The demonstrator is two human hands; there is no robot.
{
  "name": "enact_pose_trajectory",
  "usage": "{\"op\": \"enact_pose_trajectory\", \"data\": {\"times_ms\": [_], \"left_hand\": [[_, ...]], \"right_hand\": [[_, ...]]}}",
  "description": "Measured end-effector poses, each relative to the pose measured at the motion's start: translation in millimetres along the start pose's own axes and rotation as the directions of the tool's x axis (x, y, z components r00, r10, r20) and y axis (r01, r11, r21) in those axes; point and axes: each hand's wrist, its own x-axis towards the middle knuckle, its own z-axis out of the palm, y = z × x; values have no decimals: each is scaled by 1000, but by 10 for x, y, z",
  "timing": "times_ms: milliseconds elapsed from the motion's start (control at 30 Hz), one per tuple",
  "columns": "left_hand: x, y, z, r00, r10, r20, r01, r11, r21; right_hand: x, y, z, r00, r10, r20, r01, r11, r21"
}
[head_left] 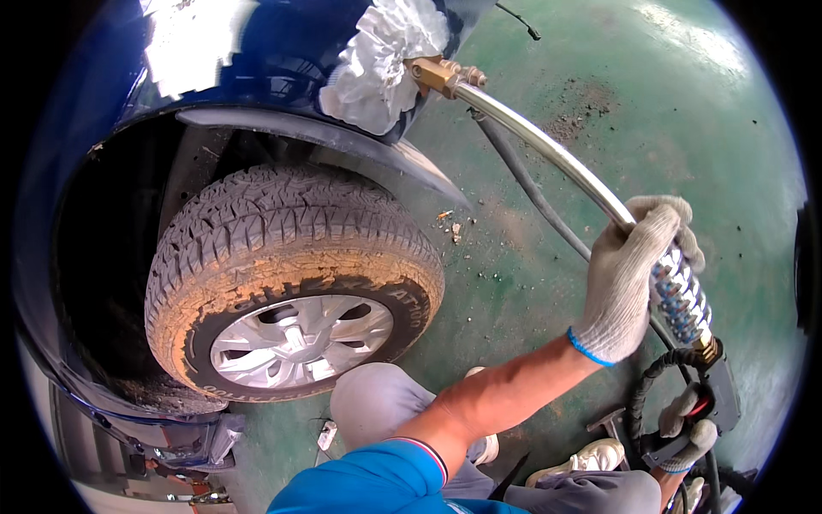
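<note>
Metal rod (556, 156): risks and holds

- Risk, as we judge it: the brass tip (435, 77), ahead and left of the left hand (621, 287), may slip off the whitish patch (372, 73) on the blue car (291, 51) if the rod twists; the grey cable (535, 193), passing behind that hand, could snag.
- Left hand: fingers wrapped round the rod, beside the spring (682, 300).
- Right hand (698, 439): we see it clamped about the black handle (722, 394), nearer the body.

Blue bodywork (287, 56) cut off above; left hand (629, 278) partly hides metal rod (548, 146)
</note>
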Motion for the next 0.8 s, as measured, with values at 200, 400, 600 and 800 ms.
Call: {"op": "enact_pose_trajectory", "data": {"times_ms": [200, 400, 600, 800], "left_hand": [[121, 477, 210, 963, 10, -270, -37, 995, -96], [317, 428, -55, 935, 131, 329, 27, 900, -434], [274, 524, -18, 987, 19, 157, 19, 971, -236], [21, 453, 216, 947, -3, -321, -19, 997, -68]], "right_hand": [[18, -32, -39, 1000, 8, 7, -8, 1000, 19], [-105, 55, -2, 959, -250, 135, 284, 876, -390], [-77, 22, 73, 976, -197, 91, 216, 918, -334], [-79, -7, -34, 994, -64, 87, 72, 993, -88]]}}
